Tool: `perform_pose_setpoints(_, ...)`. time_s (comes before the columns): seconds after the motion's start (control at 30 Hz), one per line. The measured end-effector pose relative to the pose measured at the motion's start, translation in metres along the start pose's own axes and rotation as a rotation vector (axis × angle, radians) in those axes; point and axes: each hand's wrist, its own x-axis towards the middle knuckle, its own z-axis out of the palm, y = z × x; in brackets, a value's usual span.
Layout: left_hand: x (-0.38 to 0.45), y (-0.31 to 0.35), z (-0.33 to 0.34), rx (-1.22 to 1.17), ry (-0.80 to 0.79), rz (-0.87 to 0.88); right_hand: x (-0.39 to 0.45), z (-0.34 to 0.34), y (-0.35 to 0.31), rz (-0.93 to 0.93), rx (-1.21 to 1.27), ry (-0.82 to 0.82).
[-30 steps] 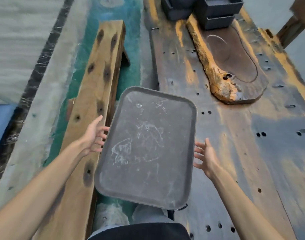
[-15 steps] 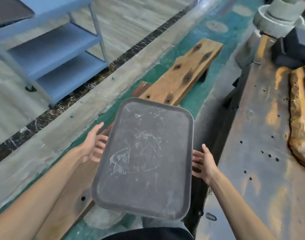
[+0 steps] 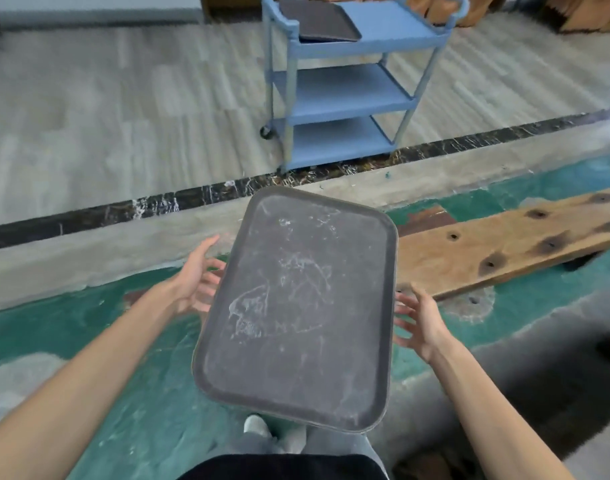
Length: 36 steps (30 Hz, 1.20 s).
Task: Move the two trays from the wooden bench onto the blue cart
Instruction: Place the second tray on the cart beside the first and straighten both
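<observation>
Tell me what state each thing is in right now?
Grey tray: carried, tilted, between both hands.
Left hand: fingers under the tray's edge.
Right hand: fingers under the opposite edge.
Second tray: lying on the cart's top shelf.
Blue cart: lower shelves bare.
Wooden bench: bare.

View: has swung left, off the workbench.
Blue cart (image 3: pixel 345 95): now straight ahead.
Wooden bench (image 3: pixel 504 258): now at right.

Both hands carry tray (image 3: pixel 296 306); blue cart (image 3: pixel 345 91) ahead.
</observation>
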Motion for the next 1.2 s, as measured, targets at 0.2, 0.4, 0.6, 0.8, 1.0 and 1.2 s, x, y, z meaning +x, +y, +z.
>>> perform_pose_setpoints(0.2,-0.018,-0.035,-0.114,-0.156,0.124,-0.017,0.006,0.128,-0.019,-0.003,-0.154,-0.125)
perform_pose_setpoints(0.4,-0.011,-0.05,-0.216,-0.252,0.216,-0.033,0.026,0.253,-0.035,-0.002,-0.304,-0.233)
perform_pose_setpoints(0.6,0.02,-0.037,-0.318,-0.326,0.29,-0.079,0.061,0.377,-0.053,0.058,-0.309,-0.332)
perform_pose_setpoints(0.8,0.05,-0.004,-0.394,-0.335,0.317,-0.088,0.068,0.468,-0.079,0.104,-0.237,-0.303)
perform_pose_setpoints(1.0,0.095,0.035,-0.449,-0.343,0.308,-0.073,0.081,0.524,-0.114,0.054,-0.244,-0.284)
perform_pose_setpoints(1.2,0.168,0.096,-0.493,-0.319,0.163,-0.068,0.124,0.568,-0.151,0.042,-0.199,-0.192)
